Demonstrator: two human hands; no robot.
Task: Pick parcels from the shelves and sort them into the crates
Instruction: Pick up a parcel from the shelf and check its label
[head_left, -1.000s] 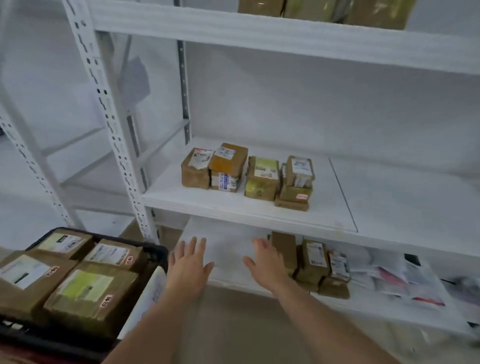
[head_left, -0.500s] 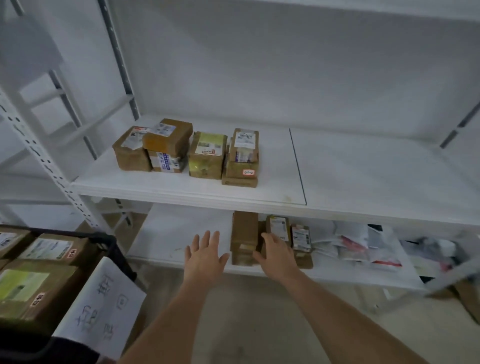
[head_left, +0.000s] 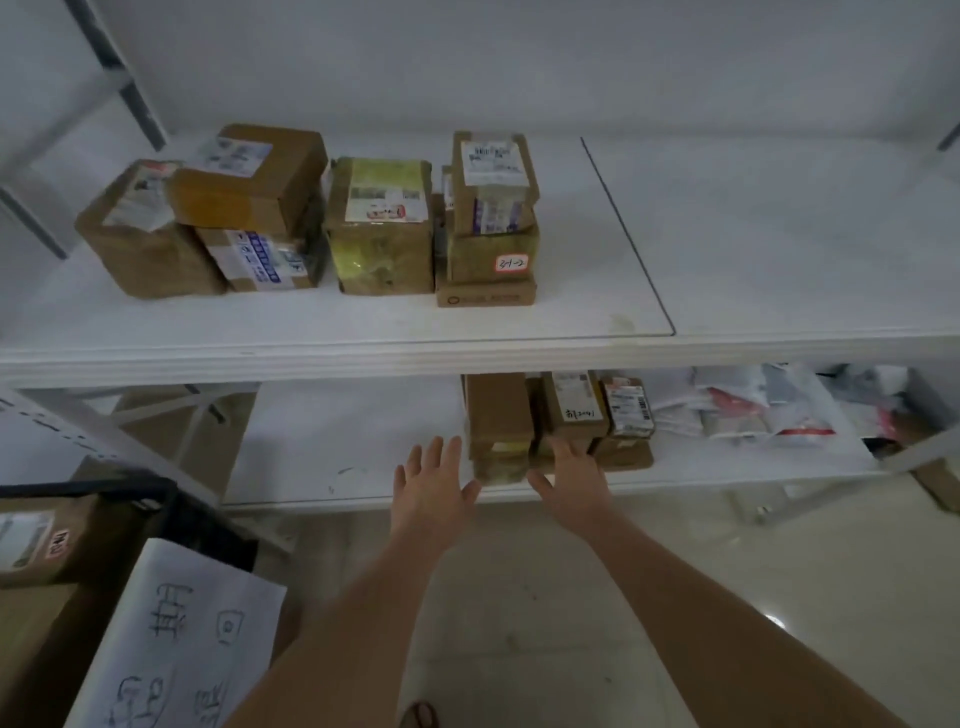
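Several brown cardboard parcels stand on the middle shelf, among them a yellow-taped parcel and a stack of three. On the lower shelf more brown parcels cluster, led by a long plain box with a labelled box beside it. My left hand reaches with straight fingers, just left of the long box. My right hand is spread in front of the labelled boxes, fingertips at their front edge. Neither hand holds anything. A black crate with parcels sits at lower left.
White and grey plastic mailer bags lie heaped on the lower shelf at the right. A white sheet with handwriting leans on the crate's side. A perforated shelf upright stands at the left. Beige floor lies below.
The view has moved closer to the shelves and to the right. Both hands have stretched forward to the parcels on the lower shelf, staying spread.
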